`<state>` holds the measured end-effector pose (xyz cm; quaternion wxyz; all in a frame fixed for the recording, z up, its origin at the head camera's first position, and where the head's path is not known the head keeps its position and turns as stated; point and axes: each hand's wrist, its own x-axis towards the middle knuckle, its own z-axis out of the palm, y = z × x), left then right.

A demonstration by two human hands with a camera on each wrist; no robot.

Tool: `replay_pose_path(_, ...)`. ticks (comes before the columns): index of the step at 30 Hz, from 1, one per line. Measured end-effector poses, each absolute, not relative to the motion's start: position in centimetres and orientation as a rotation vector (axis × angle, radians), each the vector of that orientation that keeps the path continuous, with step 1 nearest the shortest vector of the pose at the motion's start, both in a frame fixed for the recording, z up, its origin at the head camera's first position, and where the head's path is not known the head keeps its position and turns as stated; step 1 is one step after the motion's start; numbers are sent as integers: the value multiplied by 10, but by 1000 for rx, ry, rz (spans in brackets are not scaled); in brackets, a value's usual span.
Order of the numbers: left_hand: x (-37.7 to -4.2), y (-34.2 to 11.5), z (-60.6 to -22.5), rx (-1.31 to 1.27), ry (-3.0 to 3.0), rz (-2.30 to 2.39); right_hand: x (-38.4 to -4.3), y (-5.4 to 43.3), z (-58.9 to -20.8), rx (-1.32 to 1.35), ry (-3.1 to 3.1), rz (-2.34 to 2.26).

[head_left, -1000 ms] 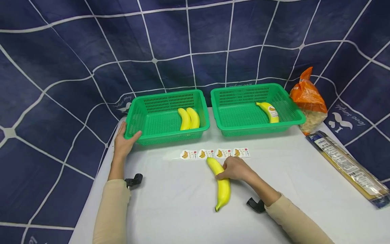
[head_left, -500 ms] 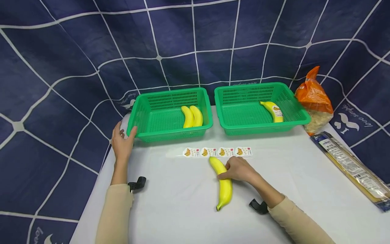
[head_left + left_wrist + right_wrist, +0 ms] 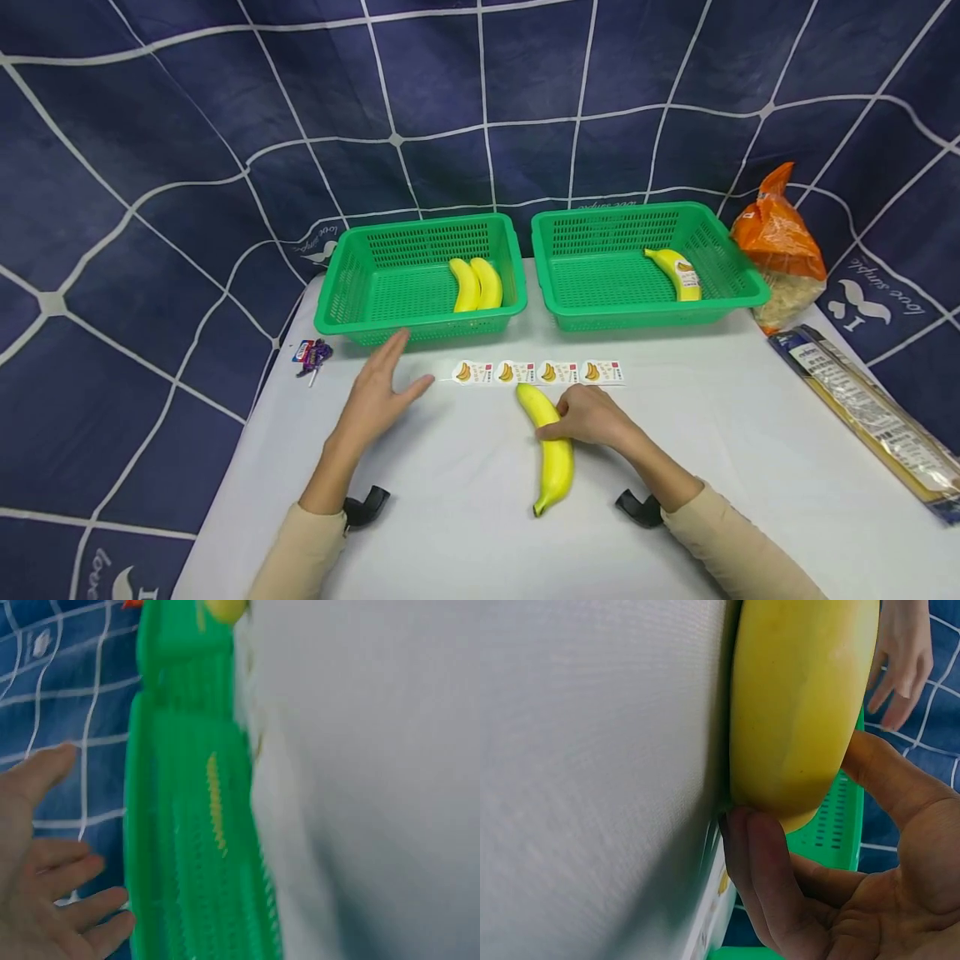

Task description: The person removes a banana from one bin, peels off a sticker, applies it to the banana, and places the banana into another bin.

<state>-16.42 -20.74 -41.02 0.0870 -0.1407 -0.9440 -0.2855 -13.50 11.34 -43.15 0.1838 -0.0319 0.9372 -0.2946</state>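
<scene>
A yellow banana [image 3: 555, 471] lies on the white table in the middle of the head view. My right hand [image 3: 592, 417] grips it at its middle, thumb on one side and fingers on the other, as the right wrist view also shows. Just beyond the banana's upper tip runs a strip of banana-picture stickers [image 3: 514, 372]. My left hand [image 3: 372, 404] hovers left of that strip with fingers straight and thumb spread, holding nothing. In front of its fingertips stands the left green basket [image 3: 420, 327], with two bananas [image 3: 477, 285] inside.
The right green basket [image 3: 652, 315] holds one banana [image 3: 675, 273] bearing a sticker. An orange-topped bag [image 3: 780, 246] and a long flat package [image 3: 862, 417] lie at the right. Small wrapped sweets [image 3: 311, 356] sit at the left edge. A grid-patterned curtain [image 3: 450, 92] hangs behind.
My left hand has left the left basket's corner and moved right and nearer, towards the stickers, uncovering the sweets. My right hand still holds the banana. The head view has shifted slightly.
</scene>
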Motion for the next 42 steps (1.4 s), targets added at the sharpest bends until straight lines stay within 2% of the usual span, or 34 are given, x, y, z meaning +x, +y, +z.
replay_pose_path(4, -170, -193, -425, -614, -2984, -715, -136, 114, -432, -94, 2642, -845)
replay_pose_path(10, -178, -185, -446, -671, -3163, -650, -136, 113, -434, -96, 2630, -858)
replay_pose_path(19, -180, -183, -456, -777, -3216, -547, -135, 114, -432, -86, 2639, -853)
replay_pose_path(30, -184, -186, -466, -745, -3281, -548, -135, 113, -430, -98, 2623, -834)
replay_pose_path(42, -183, -183, -465, -645, -3312, -500, -149, 122, -409, -269, 2643, -792)
